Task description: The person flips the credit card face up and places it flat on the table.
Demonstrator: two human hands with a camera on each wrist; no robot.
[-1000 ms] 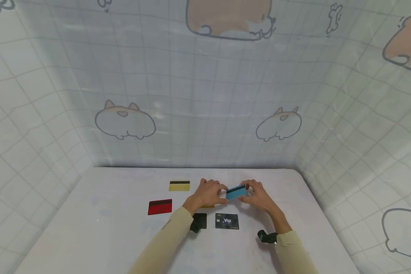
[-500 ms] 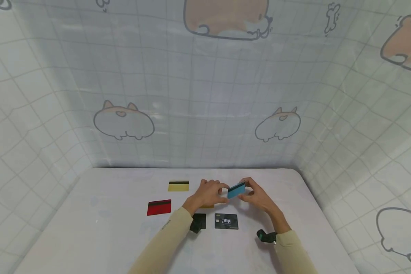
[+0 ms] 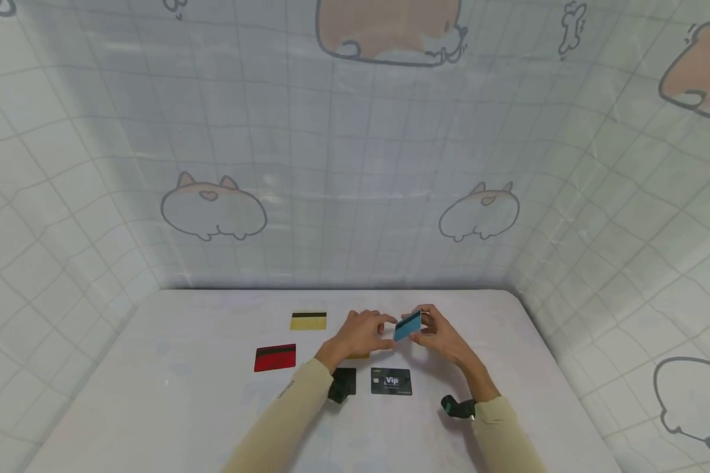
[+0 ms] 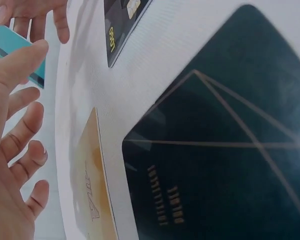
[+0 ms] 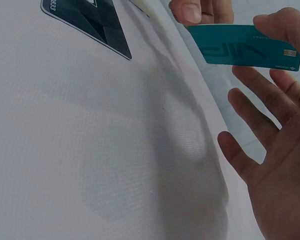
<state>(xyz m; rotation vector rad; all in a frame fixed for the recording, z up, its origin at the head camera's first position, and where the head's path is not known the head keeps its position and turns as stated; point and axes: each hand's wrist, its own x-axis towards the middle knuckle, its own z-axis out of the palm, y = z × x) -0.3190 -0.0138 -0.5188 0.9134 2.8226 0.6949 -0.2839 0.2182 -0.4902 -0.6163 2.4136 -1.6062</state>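
Note:
A blue card [image 3: 408,326] with a dark stripe is held tilted above the table between both hands. My left hand [image 3: 362,332] pinches its left end between thumb and fingers. At the right end, my right hand [image 3: 440,335] grips it with the thumb on one face and fingers behind; its lower fingers spread loosely in the right wrist view. That view shows the card's teal face [image 5: 230,47] with large letters and a chip. Below the left hand lies a gold card [image 3: 359,356], mostly hidden in the head view. A black Vip card [image 3: 391,382] lies nearer the body.
A dark card [image 3: 348,381] lies partly under the left wrist's camera. To the left are a red card [image 3: 275,358] and a yellow card [image 3: 308,321], both stripe side up. The white table [image 3: 171,407] meets a patterned curtain [image 3: 337,249] at its back edge.
The blue card has turned and tilted more steeply, its right end rising with the right hand, which has shifted slightly up and left. The left hand stays nearly in place.

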